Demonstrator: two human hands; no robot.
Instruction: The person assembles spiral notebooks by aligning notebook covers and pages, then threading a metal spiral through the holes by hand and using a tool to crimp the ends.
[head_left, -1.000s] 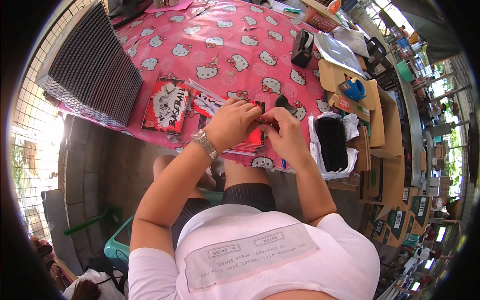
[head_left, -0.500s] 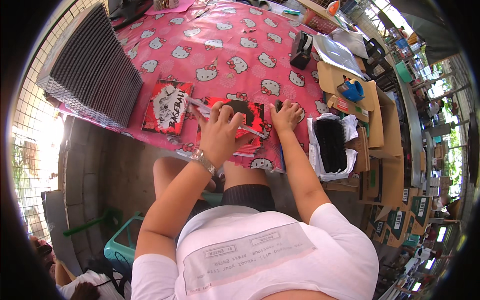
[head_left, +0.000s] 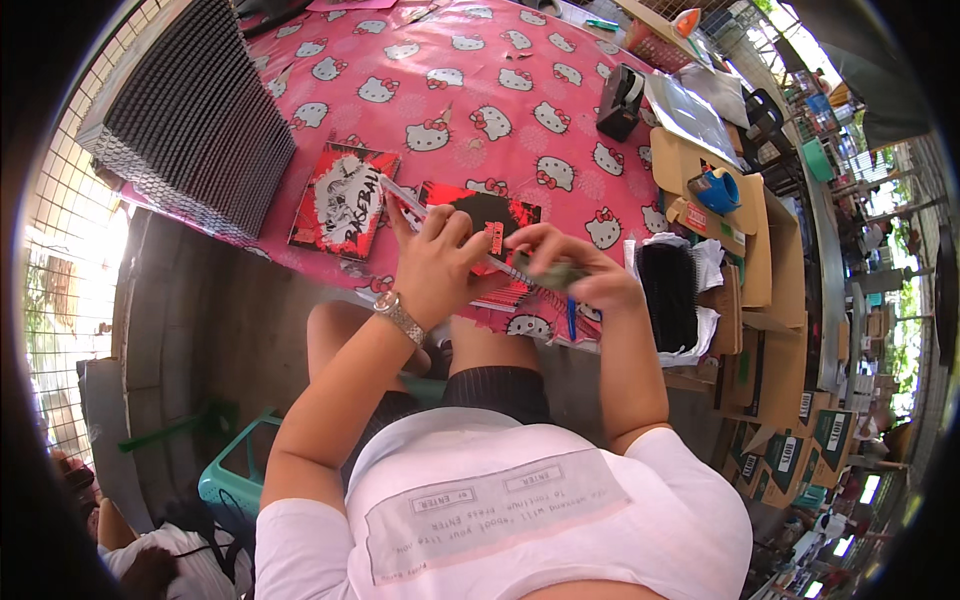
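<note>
My left hand (head_left: 440,255), with a watch at the wrist, is closed on a thin notebook (head_left: 405,197) seen edge-on, its pale spine running slantwise under my fingers. At the spine's right end, my right hand (head_left: 585,268) is closed round a small dark green hand tool (head_left: 548,272); motion blur hides its exact kind. Beneath and behind lies a pile of red-and-black covered notebooks (head_left: 515,212). To the left, another notebook with a red, white and black cover (head_left: 345,200) lies flat on the table.
A tall stack of spiral-bound notebooks (head_left: 195,130) stands at the left of the pink patterned table (head_left: 450,130). On the right are a black tape dispenser (head_left: 621,102), a blue tape roll (head_left: 716,190), cardboard boxes (head_left: 775,240) and a container of black coils (head_left: 668,295). A blue pen (head_left: 571,318) lies near the front edge.
My right hand has lifted off the table at the right of the pile and come in to the notebook's spine end, carrying the dark green tool. The left hand keeps its hold.
</note>
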